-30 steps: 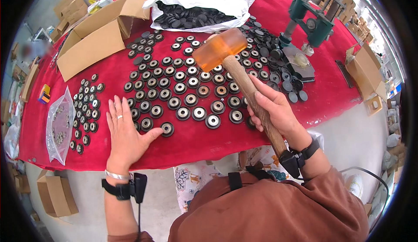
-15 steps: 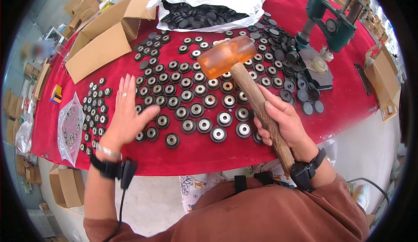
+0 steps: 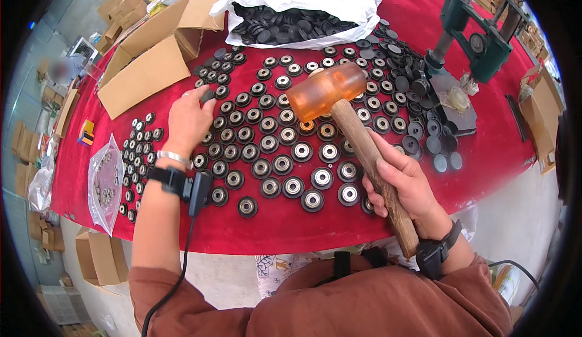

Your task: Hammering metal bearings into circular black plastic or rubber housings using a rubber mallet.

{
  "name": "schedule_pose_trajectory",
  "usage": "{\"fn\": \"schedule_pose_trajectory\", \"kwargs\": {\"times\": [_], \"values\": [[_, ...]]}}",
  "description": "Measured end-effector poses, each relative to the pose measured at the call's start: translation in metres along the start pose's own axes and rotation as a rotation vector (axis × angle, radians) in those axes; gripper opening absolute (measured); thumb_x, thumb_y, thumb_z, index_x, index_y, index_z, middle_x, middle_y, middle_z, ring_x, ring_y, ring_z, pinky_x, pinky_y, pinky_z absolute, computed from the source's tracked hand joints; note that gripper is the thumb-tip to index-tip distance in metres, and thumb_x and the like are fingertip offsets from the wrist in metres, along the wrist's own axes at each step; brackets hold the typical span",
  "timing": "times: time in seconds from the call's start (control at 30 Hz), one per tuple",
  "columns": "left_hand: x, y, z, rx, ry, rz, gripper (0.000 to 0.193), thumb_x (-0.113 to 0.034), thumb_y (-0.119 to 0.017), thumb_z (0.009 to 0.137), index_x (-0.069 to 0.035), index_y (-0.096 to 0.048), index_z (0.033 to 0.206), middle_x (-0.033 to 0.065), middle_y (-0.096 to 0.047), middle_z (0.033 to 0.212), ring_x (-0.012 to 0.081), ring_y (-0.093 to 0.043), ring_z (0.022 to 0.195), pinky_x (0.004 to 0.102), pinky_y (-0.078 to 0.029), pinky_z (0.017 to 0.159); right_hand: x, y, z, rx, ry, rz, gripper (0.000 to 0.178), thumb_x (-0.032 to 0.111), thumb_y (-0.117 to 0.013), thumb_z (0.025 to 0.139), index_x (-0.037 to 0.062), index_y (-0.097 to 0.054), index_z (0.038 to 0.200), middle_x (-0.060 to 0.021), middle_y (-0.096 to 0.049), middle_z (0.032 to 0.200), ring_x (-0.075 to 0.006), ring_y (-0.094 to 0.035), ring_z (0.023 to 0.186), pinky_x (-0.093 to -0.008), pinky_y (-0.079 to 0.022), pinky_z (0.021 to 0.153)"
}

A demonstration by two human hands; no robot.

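In my right hand (image 3: 397, 176) is a mallet (image 3: 327, 88) with an amber, see-through head and a worn wooden handle. Its head hangs over the rows of bearings, and my fingers wrap the handle. My left hand (image 3: 189, 118) reaches to the left side of those rows, with a small dark round cap (image 3: 208, 96) between thumb and index finger. Round black pieces with metal bearings (image 3: 293, 186) in their middles cover the centre of the red cloth. Smaller bearing pieces (image 3: 138, 149) lie grouped left of my left forearm.
A white sack (image 3: 309, 33) of black caps lies at the back, beside an open cardboard box (image 3: 142, 76). At right stands a green press (image 3: 479, 46) with loose black caps (image 3: 433, 128) around it. A clear bag (image 3: 104, 185) rests near the cloth's left edge.
My left hand has moved away from me, from open above the pieces to fingers closed around the dark cap. My right hand still holds the mallet. The whole view has shifted slightly.
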State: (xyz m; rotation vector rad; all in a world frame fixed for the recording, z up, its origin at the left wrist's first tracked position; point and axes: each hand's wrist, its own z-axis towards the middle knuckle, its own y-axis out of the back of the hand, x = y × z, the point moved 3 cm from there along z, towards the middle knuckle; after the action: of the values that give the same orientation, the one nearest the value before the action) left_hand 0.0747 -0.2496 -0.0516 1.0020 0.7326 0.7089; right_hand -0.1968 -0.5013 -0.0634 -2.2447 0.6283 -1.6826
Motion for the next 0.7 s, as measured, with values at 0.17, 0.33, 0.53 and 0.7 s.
{"fn": "schedule_pose_trajectory", "kwargs": {"times": [0.17,0.33,0.53,0.7], "values": [[0.034,-0.017,0.03,0.163,-0.048,0.018,0.03,-0.018,-0.063,0.081,-0.003,-0.065,0.107,0.0204,-0.063,0.102,0.0355,-0.061,0.094,0.0394,-0.047,0.085,0.001,-0.003,0.001,0.009,-0.009,0.015,0.057,0.02,-0.049,0.095,0.0205,-0.023,0.146,-0.0058,-0.056,0.078,-0.0113,-0.055,0.055,-0.0241,-0.047,0.044],[0.048,-0.016,0.031,0.312,0.39,-0.573,0.031,-0.014,-0.057,0.085,0.001,-0.062,0.111,0.0139,-0.067,0.093,0.0149,-0.063,0.08,0.028,-0.051,0.07,0.003,-0.001,0.0,-0.012,-0.018,-0.027,0.058,0.02,-0.05,0.095,0.0199,-0.023,0.146,-0.0053,-0.055,0.077,-0.0109,-0.055,0.055,-0.0239,-0.046,0.044],[0.066,-0.01,0.024,0.259,0.41,-0.441,0.035,-0.022,-0.054,0.088,-0.001,-0.061,0.116,0.0072,-0.066,0.092,0.0144,-0.058,0.075,0.0277,-0.048,0.068,0.003,-0.004,-0.002,0.004,0.032,-0.025,0.058,0.021,-0.049,0.095,0.0185,-0.022,0.146,-0.0055,-0.055,0.076,-0.0106,-0.053,0.053,-0.0237,-0.045,0.043],[0.08,-0.005,-0.014,0.146,0.49,-0.694,0.037,-0.02,-0.051,0.09,0.002,-0.057,0.119,0.0133,-0.064,0.111,0.0185,-0.06,0.09,0.0309,-0.048,0.078,0.025,-0.033,-0.005,-0.035,0.13,-0.306,0.053,0.018,-0.043,0.097,0.0174,-0.022,0.146,-0.0045,-0.055,0.077,-0.0084,-0.052,0.053,-0.0219,-0.045,0.045]]}}
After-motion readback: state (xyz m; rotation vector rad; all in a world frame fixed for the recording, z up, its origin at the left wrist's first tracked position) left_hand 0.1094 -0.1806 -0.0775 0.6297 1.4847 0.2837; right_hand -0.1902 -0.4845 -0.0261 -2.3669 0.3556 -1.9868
